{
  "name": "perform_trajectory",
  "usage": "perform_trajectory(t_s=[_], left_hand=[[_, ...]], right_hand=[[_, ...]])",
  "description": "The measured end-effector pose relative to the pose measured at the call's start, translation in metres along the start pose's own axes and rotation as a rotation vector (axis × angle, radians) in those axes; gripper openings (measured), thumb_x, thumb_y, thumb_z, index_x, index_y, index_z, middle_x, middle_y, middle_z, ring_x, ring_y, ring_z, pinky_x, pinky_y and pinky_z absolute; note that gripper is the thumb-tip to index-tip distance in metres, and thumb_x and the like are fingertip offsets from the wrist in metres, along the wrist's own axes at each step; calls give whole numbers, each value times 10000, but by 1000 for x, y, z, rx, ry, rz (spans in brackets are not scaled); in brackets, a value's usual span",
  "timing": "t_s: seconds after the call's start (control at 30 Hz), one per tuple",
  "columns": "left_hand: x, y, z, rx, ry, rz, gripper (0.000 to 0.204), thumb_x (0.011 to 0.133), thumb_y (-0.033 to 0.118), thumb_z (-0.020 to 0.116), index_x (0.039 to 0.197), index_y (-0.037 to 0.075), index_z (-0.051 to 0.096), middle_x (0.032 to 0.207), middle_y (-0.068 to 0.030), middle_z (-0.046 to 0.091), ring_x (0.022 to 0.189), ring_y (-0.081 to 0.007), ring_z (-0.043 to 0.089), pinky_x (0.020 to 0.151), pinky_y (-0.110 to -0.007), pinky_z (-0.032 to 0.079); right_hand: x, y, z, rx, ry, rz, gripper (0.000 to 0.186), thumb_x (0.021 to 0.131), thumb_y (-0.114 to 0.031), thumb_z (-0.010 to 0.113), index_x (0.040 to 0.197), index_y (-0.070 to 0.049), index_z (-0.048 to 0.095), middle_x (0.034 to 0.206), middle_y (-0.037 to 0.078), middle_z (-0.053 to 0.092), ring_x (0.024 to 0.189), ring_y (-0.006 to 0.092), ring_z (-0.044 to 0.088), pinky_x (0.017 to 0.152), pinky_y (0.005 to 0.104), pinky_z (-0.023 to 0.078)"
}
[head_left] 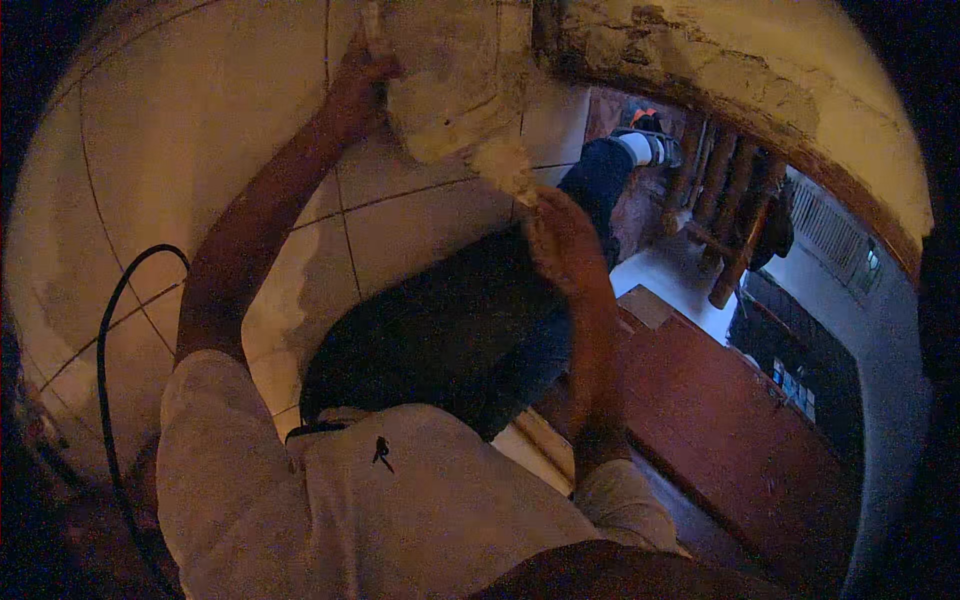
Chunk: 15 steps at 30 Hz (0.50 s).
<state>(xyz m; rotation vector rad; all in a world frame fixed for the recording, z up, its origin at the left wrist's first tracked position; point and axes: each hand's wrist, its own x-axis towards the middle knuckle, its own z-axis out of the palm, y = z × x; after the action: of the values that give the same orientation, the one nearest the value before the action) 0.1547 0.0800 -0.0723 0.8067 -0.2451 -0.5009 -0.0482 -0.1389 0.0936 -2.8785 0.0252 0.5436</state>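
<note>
My left hand [362, 88] is raised to the top of the view, closed at the left edge of a pale, flat, smeared piece [450, 85]; its exact kind is hard to tell in the dim light. My right hand [562, 238] is closed on a small tool with a pale, ragged head [505, 168], its handle mostly hidden by the fingers. The tool's head is right by the lower right corner of the flat piece, and I cannot tell whether they touch. Blur softens the right hand and forearm.
Large light tiles [400, 215] with dark joints lie around my dark-trousered legs [430, 320]. A black cable [104, 350] loops at the left. Rough broken plaster [720, 60] edges an opening at upper right. Beyond are a reddish-brown panel [730, 420] and brown wooden pieces [735, 200].
</note>
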Motion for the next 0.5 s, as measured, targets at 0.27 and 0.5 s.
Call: perform_trajectory(t_s=[0.27,0.5], left_hand=[[0,12,4,-208,114,-404,630,784,149,596,1335,62,302,1247,-141,482,1128,-318,485,954,-449,423],[2,-9,-5,-38,119,-580,434,811,238,631,1186,67,495,1149,-72,547,1079,-222,499,963,-415,401]], right_hand=[[53,-25,-87,820,-80,493,311,876,-163,558,1148,-11,551,809,67,607,592,87,527,463,223,409],[122,-17,-83,381,4,152,317,856,-211,602,1107,-18,582,728,75,613,479,103,526,422,223,407]])
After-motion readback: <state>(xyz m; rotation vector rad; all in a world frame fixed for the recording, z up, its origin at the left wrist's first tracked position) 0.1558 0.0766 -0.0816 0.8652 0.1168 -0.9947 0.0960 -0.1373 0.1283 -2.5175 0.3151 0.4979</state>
